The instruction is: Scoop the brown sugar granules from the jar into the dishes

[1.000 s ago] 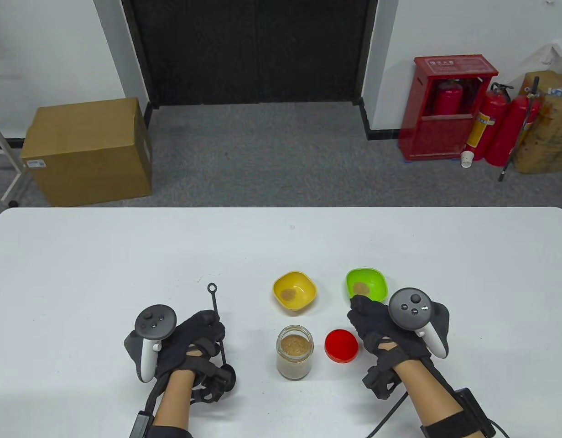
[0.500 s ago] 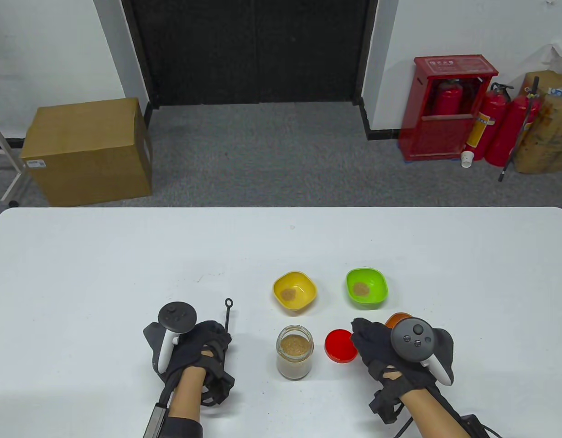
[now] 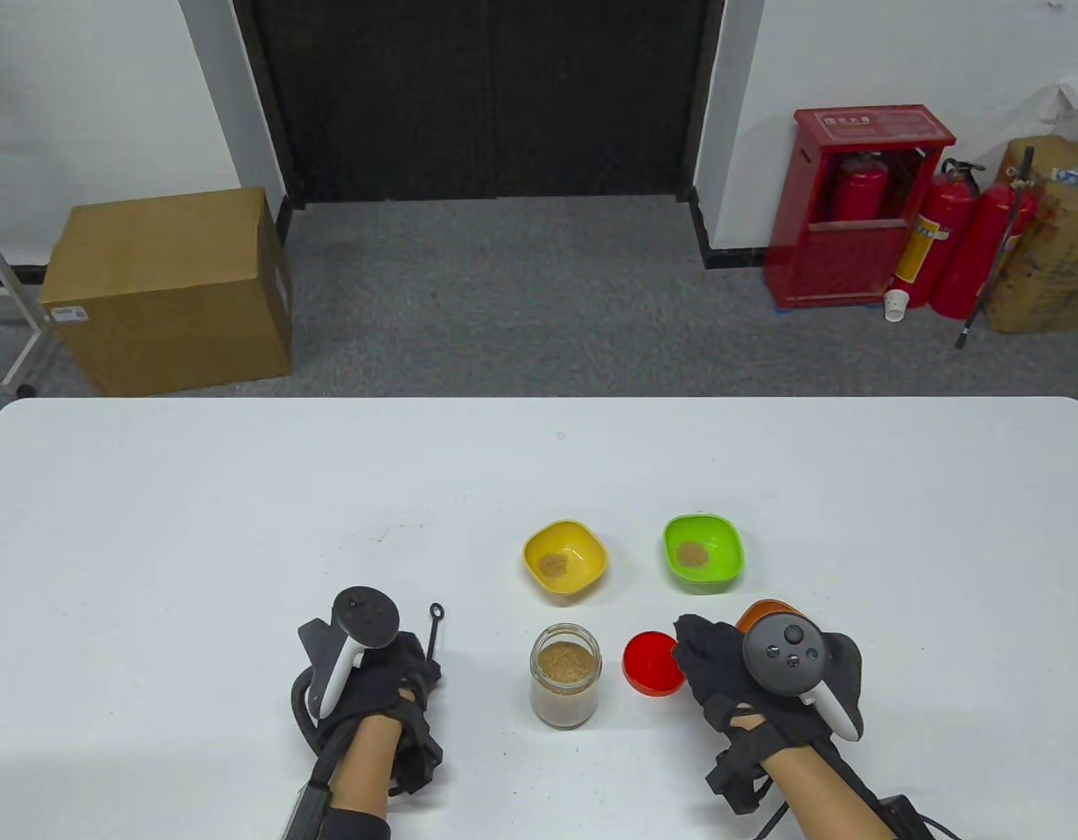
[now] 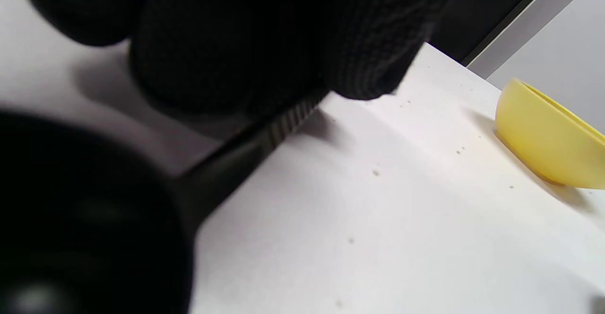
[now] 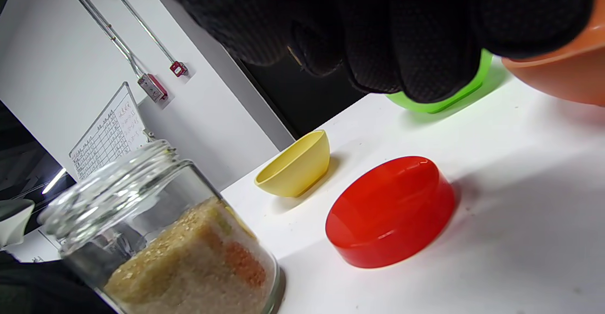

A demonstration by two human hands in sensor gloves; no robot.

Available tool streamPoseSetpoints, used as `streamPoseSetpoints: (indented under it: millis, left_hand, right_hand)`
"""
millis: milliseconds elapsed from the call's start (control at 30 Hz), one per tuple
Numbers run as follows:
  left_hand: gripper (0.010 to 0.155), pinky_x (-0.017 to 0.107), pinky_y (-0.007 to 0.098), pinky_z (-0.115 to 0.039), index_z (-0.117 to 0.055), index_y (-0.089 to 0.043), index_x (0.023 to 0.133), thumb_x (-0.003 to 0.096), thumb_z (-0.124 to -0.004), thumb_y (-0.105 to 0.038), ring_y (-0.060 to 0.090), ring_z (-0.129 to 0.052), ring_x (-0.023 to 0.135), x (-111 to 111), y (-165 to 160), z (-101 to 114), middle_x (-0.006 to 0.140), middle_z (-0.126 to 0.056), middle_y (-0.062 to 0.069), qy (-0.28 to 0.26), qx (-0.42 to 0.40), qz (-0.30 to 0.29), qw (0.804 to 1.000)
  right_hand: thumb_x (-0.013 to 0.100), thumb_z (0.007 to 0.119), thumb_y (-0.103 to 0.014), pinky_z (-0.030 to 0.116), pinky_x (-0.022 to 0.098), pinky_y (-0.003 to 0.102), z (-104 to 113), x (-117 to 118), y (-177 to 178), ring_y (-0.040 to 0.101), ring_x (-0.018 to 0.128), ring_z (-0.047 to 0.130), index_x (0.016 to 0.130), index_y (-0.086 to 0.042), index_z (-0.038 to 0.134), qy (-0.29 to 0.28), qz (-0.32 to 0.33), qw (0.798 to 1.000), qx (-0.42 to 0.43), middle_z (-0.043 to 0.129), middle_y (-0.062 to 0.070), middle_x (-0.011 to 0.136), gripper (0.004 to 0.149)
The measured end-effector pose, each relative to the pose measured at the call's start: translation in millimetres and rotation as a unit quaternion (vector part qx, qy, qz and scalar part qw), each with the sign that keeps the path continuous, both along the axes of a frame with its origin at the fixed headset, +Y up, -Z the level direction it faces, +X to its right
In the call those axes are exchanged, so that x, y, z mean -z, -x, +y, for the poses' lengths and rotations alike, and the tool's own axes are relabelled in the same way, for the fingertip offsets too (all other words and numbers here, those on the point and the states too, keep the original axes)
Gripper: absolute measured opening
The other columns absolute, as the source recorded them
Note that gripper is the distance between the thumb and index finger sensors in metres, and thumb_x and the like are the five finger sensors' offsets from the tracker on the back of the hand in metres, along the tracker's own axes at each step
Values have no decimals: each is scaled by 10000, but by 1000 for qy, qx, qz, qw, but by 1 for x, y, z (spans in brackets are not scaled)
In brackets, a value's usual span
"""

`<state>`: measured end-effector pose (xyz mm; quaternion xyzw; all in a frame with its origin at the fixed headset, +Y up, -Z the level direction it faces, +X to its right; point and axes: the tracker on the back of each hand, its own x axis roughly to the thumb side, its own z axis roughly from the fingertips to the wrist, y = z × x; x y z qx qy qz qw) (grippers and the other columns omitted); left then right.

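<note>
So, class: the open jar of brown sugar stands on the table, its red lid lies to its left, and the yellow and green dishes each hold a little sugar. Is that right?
Not quite. The red lid lies to the right of the jar, not its left; the table view shows it. The rest holds: the jar is open, and the yellow dish and green dish each hold a little sugar.

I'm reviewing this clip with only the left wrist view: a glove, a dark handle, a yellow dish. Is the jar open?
Observer: Yes. The jar has no lid; the red lid lies on the table beside it.
Operator: Any sugar in the dishes?
Observer: The yellow dish and green dish each hold a small brown pile.
Operator: The left hand grips the scoop here. And the right hand?
Observer: It sits at an orange dish; whether it grips it, I cannot tell.
</note>
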<state>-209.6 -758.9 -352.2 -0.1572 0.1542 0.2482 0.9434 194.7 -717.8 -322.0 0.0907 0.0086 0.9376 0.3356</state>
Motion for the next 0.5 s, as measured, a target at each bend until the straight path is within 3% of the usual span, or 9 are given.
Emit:
streamPoseSetpoints:
  millis: [200, 500]
  left_hand:
    - [605, 534, 565, -780, -761, -126, 1004, 486, -955, -370, 308, -1025, 658, -9, -5, 11, 874, -950, 95, -14, 14, -17, 1000]
    - [647, 631, 596, -740, -695, -163, 1050, 496, -936, -393, 318, -1000, 796, -20, -25, 50, 974, -895, 75, -140, -9, -56, 989]
  right_hand:
    - [536, 816, -277, 776, 372, 656, 2, -1, 4, 506, 625, 882, 953, 1, 777, -9, 0, 1000, -8, 851, 327, 891, 502]
    - [535, 827, -281, 708, 449, 714, 13, 2, 24, 553, 733, 796, 996, 4, 719, 3, 26, 1000, -15, 738, 351, 986, 552]
